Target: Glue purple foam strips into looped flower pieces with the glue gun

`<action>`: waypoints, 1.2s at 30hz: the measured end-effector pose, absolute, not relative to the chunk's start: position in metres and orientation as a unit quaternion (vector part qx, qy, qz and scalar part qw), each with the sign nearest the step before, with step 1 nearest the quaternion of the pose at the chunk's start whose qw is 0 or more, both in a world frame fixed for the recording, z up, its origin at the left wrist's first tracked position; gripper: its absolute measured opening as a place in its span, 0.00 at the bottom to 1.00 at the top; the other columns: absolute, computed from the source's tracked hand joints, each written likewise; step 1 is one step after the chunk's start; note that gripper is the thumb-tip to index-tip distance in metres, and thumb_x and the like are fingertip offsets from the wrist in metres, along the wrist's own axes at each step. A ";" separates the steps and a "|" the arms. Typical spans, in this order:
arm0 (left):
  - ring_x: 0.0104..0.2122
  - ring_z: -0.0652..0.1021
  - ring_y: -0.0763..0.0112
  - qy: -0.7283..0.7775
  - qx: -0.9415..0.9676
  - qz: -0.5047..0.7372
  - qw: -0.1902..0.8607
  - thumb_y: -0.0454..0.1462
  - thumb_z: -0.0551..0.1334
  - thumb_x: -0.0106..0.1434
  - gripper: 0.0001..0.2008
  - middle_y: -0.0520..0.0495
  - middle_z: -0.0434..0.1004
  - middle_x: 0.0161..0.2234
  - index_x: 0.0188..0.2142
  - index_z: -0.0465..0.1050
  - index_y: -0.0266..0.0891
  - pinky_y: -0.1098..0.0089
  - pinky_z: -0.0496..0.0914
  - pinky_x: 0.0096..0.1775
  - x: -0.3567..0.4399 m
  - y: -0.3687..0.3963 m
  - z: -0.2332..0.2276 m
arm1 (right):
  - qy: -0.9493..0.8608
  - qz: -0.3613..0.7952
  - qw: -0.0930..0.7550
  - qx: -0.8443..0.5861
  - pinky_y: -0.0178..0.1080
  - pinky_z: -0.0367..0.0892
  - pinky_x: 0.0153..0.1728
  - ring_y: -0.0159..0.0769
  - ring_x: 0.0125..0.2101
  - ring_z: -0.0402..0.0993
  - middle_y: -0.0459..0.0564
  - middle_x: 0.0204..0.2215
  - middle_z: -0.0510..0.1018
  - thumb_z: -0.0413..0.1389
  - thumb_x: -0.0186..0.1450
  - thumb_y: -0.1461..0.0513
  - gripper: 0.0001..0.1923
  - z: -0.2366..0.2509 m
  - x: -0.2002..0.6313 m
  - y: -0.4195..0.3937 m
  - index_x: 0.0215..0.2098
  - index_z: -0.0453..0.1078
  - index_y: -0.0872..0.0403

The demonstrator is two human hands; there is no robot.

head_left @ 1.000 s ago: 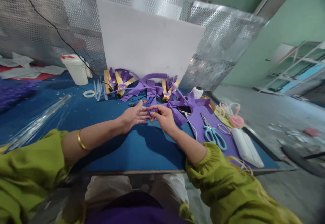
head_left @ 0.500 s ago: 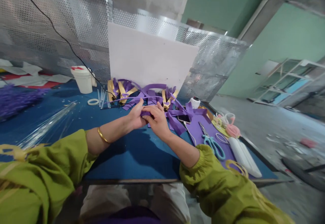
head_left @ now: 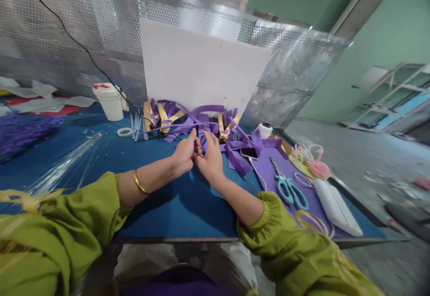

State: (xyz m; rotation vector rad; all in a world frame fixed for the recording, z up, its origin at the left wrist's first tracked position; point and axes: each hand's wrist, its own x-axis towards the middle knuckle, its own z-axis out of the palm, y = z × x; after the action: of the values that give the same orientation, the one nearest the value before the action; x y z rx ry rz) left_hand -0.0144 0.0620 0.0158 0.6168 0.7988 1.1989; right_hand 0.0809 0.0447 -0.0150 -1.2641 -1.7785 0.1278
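Note:
Over the middle of the blue table, my left hand [head_left: 184,154] and my right hand [head_left: 211,160] meet with curled fingers around a small dark purple piece [head_left: 195,146]. Only a sliver of it shows between the fingers, so its exact kind is hidden. My right thumb and forefinger point upward, while the left fingertips press toward the right ones. Just beyond the hands lie purple strips [head_left: 208,109] and small gold-paper bundles [head_left: 167,117] with purple flower sprigs in them. To the right, more purple ribbon [head_left: 238,157] overlaps a phone [head_left: 249,153].
Blue-handled scissors [head_left: 291,193] rest on a purple sheet [head_left: 268,166], near a white pack [head_left: 337,208] and pink cord [head_left: 319,169]. At left stand a white bucket [head_left: 110,103], a tape roll [head_left: 124,131], glue sticks [head_left: 136,126] and purple flowers [head_left: 25,135]. A white board [head_left: 204,63] leans behind.
Both hands have turned more upright, and the purple piece that lay across the palms is now mostly covered by the fingers. The view has shifted slightly.

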 end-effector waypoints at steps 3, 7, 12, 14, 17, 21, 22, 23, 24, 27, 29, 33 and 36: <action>0.13 0.59 0.83 0.346 0.266 0.525 0.731 0.56 0.63 0.61 0.28 0.60 0.54 0.14 0.20 0.58 0.39 0.78 0.59 0.18 -0.015 0.060 0.017 | -0.678 0.135 0.492 -0.529 0.51 0.67 0.57 0.49 0.57 0.68 0.61 0.56 0.70 0.57 0.55 0.65 0.36 -0.024 0.079 0.048 0.62 0.60 0.54; 0.11 0.54 0.85 0.353 0.262 0.518 0.734 0.53 0.64 0.62 0.26 0.61 0.53 0.14 0.20 0.57 0.39 0.80 0.53 0.14 -0.024 0.071 0.019 | -0.720 0.118 0.496 -0.472 0.49 0.64 0.59 0.47 0.57 0.67 0.61 0.55 0.71 0.56 0.57 0.64 0.31 -0.022 0.079 0.044 0.60 0.61 0.57; 0.09 0.48 0.84 0.381 0.288 0.486 0.732 0.53 0.55 0.68 0.30 0.59 0.47 0.11 0.16 0.49 0.41 0.79 0.41 0.12 -0.045 0.088 0.026 | -0.765 0.122 0.486 -0.404 0.49 0.63 0.59 0.46 0.58 0.67 0.59 0.56 0.71 0.58 0.58 0.63 0.30 -0.014 0.081 0.036 0.59 0.61 0.55; 0.09 0.48 0.83 0.382 0.304 0.491 0.721 0.52 0.54 0.69 0.31 0.59 0.44 0.10 0.15 0.46 0.41 0.78 0.41 0.12 -0.048 0.088 0.027 | -0.774 0.107 0.488 -0.389 0.50 0.64 0.59 0.46 0.57 0.68 0.59 0.55 0.72 0.59 0.60 0.61 0.28 -0.013 0.082 0.035 0.59 0.62 0.55; 0.09 0.49 0.83 0.383 0.328 0.524 0.686 0.51 0.55 0.68 0.31 0.59 0.44 0.10 0.15 0.45 0.41 0.78 0.42 0.13 -0.043 0.083 0.024 | -0.778 0.086 0.492 -0.381 0.49 0.64 0.58 0.45 0.56 0.69 0.58 0.54 0.74 0.58 0.63 0.59 0.25 -0.014 0.081 0.033 0.58 0.63 0.55; 0.10 0.51 0.83 0.381 0.354 0.547 0.655 0.54 0.56 0.67 0.31 0.58 0.47 0.11 0.15 0.48 0.40 0.78 0.44 0.14 -0.032 0.074 0.019 | -0.769 0.073 0.501 -0.391 0.49 0.64 0.58 0.46 0.56 0.68 0.59 0.54 0.74 0.58 0.66 0.55 0.25 -0.016 0.081 0.030 0.58 0.64 0.55; 0.10 0.52 0.83 0.377 0.355 0.551 0.654 0.54 0.55 0.67 0.31 0.57 0.47 0.11 0.15 0.47 0.40 0.77 0.45 0.14 -0.030 0.073 0.017 | -0.764 0.068 0.505 -0.396 0.50 0.64 0.58 0.46 0.56 0.68 0.59 0.55 0.73 0.57 0.66 0.54 0.25 -0.016 0.081 0.030 0.58 0.63 0.55; 0.10 0.52 0.83 0.375 0.355 0.557 0.650 0.54 0.55 0.68 0.31 0.57 0.48 0.11 0.15 0.47 0.40 0.77 0.46 0.14 -0.029 0.073 0.016 | -0.759 0.062 0.508 -0.402 0.50 0.63 0.58 0.46 0.57 0.67 0.60 0.55 0.73 0.56 0.67 0.54 0.25 -0.016 0.081 0.030 0.59 0.63 0.56; 0.10 0.52 0.83 0.375 0.353 0.563 0.646 0.53 0.54 0.68 0.31 0.57 0.48 0.11 0.15 0.47 0.40 0.77 0.47 0.15 -0.028 0.072 0.015 | -0.757 0.057 0.509 -0.405 0.50 0.63 0.59 0.46 0.57 0.67 0.60 0.55 0.72 0.55 0.68 0.53 0.25 -0.017 0.081 0.030 0.59 0.63 0.56; 0.11 0.54 0.83 0.391 0.335 0.578 0.633 0.53 0.55 0.68 0.31 0.57 0.49 0.11 0.16 0.48 0.40 0.77 0.48 0.15 -0.028 0.074 0.013 | -0.762 0.052 0.505 -0.403 0.49 0.64 0.58 0.46 0.57 0.67 0.61 0.55 0.73 0.53 0.69 0.53 0.25 -0.017 0.081 0.030 0.59 0.63 0.57; 0.11 0.54 0.83 0.389 0.338 0.573 0.637 0.53 0.57 0.67 0.29 0.57 0.51 0.12 0.17 0.49 0.40 0.77 0.47 0.15 -0.029 0.077 0.012 | -0.764 0.052 0.502 -0.401 0.48 0.64 0.58 0.45 0.56 0.68 0.60 0.54 0.73 0.52 0.69 0.53 0.24 -0.018 0.081 0.030 0.59 0.64 0.57; 0.11 0.54 0.84 0.338 0.386 0.557 0.653 0.44 0.60 0.67 0.18 0.58 0.56 0.15 0.24 0.62 0.37 0.79 0.46 0.15 -0.033 0.082 0.013 | -0.761 0.048 0.507 -0.401 0.48 0.64 0.58 0.44 0.56 0.68 0.59 0.54 0.73 0.51 0.70 0.53 0.23 -0.016 0.082 0.030 0.59 0.63 0.56; 0.12 0.57 0.86 0.321 0.405 0.555 0.652 0.36 0.62 0.65 0.08 0.57 0.64 0.20 0.30 0.66 0.36 0.81 0.47 0.15 -0.036 0.082 0.015 | -0.755 0.024 0.517 -0.403 0.49 0.63 0.60 0.45 0.59 0.65 0.61 0.57 0.71 0.51 0.70 0.54 0.23 -0.014 0.082 0.028 0.60 0.63 0.56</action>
State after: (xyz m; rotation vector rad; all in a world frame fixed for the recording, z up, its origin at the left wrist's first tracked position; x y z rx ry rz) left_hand -0.0358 0.0818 0.0153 0.9181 0.7277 1.2602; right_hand 0.0824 0.0276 -0.0136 -0.9668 -1.8118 0.0570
